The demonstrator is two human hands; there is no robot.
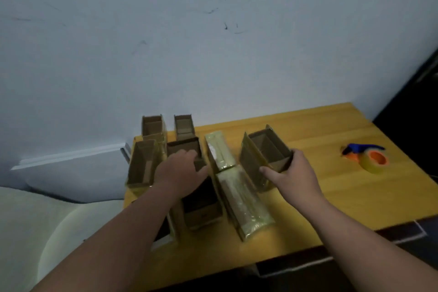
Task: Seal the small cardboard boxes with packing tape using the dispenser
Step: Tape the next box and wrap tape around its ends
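Head view: two taped boxes (220, 150) lay sealed mid-table (331, 187); several stood open; right hand (292, 173) gripped an open box (266, 156); left hand (182, 168) rested, fingers relaxed, on another (201, 206); dispenser (366, 155) lay untouched, well right

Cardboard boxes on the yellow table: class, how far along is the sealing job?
Done: two taped boxes lie closed in the middle. In hand: the right hand grips an open box; the left hand rests on another open box. Left: several boxes at the left stand open, and the tape dispenser lies untouched.
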